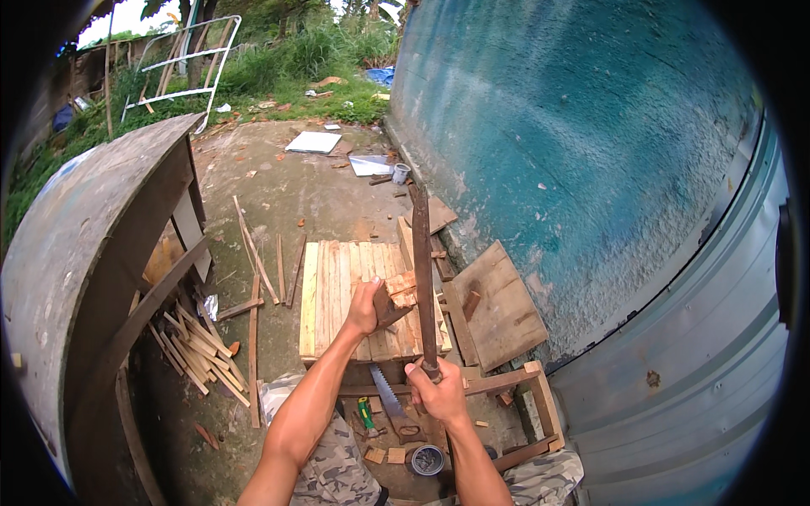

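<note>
Your left hand [364,309] grips a small wood block [396,297] above the plank pallet [337,295]. Your right hand [436,393] is closed around a long rusty blade [422,270], which looks stiff and heavy; hold it low at the handle. The block seems light and splintery. The blade's edge is hard to see.

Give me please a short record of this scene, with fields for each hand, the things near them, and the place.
left hand: grips a small wood block
right hand: grips a long rusty blade, held upright beside the block
below the hands: slatted wooden panel, handsaw, small tin
left side: wooden bench, pile of wood strips
right side: teal wall
</note>
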Demonstrator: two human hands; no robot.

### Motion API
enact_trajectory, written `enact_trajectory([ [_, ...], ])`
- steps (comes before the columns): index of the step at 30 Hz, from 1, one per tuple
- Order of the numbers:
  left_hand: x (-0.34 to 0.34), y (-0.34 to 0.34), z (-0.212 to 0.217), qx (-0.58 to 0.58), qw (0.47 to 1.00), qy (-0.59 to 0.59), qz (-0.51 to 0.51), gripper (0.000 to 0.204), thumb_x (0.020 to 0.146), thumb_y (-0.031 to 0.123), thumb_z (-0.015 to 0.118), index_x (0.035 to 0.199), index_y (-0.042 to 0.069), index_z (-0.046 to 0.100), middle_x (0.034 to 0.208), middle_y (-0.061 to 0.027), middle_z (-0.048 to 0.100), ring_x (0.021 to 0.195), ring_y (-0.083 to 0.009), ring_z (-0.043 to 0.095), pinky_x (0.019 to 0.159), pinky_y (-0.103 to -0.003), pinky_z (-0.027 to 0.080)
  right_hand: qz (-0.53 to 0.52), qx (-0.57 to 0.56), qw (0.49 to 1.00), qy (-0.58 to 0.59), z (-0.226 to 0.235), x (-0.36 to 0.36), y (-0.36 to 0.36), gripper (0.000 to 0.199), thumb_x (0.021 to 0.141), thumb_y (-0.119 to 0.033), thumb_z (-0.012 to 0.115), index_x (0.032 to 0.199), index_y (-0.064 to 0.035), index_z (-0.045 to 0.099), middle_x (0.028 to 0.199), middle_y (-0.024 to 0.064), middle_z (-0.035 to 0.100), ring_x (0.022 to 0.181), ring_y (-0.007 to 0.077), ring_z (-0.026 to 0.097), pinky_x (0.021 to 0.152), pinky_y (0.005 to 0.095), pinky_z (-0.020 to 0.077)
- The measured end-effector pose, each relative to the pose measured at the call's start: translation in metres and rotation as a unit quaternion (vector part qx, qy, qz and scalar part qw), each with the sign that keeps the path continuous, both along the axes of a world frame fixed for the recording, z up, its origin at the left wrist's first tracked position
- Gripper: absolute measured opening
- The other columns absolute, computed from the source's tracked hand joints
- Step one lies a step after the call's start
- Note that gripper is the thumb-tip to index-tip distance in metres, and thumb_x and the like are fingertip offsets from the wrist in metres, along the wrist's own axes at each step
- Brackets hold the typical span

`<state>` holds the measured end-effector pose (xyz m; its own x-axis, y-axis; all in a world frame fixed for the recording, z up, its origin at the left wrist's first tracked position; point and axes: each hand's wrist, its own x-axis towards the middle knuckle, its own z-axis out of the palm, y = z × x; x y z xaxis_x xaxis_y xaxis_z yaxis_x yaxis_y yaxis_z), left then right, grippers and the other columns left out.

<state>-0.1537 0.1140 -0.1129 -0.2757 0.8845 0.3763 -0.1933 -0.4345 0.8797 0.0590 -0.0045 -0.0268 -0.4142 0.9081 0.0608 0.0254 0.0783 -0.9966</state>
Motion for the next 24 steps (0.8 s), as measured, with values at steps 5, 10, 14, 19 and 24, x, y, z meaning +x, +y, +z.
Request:
enact_trajectory([
  [5, -0.004, 0.012, -0.020, 0.016, 0.999, 0.013, 0.033, 0.050, 0.106, 0.039, 0.040, 0.085, -0.002, 0.058, 0.073, -0.0025, 0.055, 0.072, -0.0149, 0.050, 0.069, -0.033, 0.041, 0.004, -0.029, 1.000, -0.010, -0.005, -0.001, 0.000, 0.021, 0.096, -0.018, 0.069, 0.084, -0.0016, 0.064, 0.061, -0.0018, 0.058, 0.053, 0.0068, 0.053, 0.049, 0.0263, 0.0424],
  [10, 0.000, 0.022, -0.029, 0.064, 0.994, 0.032, 0.086, 0.051, 0.104, 0.036, 0.036, 0.084, -0.006, 0.059, 0.072, -0.0095, 0.058, 0.072, -0.0201, 0.054, 0.070, -0.033, 0.043, -0.064, 0.123, 0.989, -0.059, 0.002, -0.013, -0.001, 0.024, 0.096, -0.014, 0.067, 0.077, -0.0014, 0.060, 0.059, -0.0007, 0.056, 0.051, 0.0088, 0.051, 0.049, 0.0287, 0.0407],
  [14, -0.003, 0.019, -0.022, 0.092, 0.992, 0.081, 0.041, 0.049, 0.100, 0.031, 0.032, 0.078, -0.006, 0.057, 0.066, -0.0139, 0.055, 0.066, -0.0239, 0.052, 0.064, -0.036, 0.042, -0.080, 0.116, 0.982, -0.128, 0.018, -0.012, 0.001, 0.028, 0.094, -0.015, 0.067, 0.071, -0.0012, 0.058, 0.057, 0.0009, 0.055, 0.052, 0.0096, 0.048, 0.049, 0.0311, 0.0393],
  [19, -0.026, 0.015, -0.024, 0.070, 0.988, 0.140, 0.009, 0.049, 0.101, 0.034, 0.031, 0.108, -0.005, 0.060, 0.094, -0.0128, 0.064, 0.086, -0.0209, 0.060, 0.078, -0.035, 0.049, -0.019, 0.037, 0.994, -0.098, 0.021, -0.016, 0.009, 0.028, 0.092, -0.017, 0.067, 0.071, -0.0006, 0.058, 0.058, 0.0026, 0.056, 0.052, 0.0102, 0.048, 0.051, 0.0325, 0.0401],
  [24, -0.028, 0.019, -0.032, 0.089, 0.987, 0.134, 0.026, 0.048, 0.101, 0.034, 0.031, 0.108, -0.005, 0.058, 0.095, -0.0122, 0.065, 0.086, -0.0207, 0.060, 0.078, -0.036, 0.048, 0.022, 0.044, 0.995, -0.083, 0.017, -0.021, 0.012, 0.019, 0.095, -0.013, 0.063, 0.079, -0.0043, 0.057, 0.058, 0.0019, 0.052, 0.048, 0.0109, 0.048, 0.046, 0.0314, 0.0404],
])
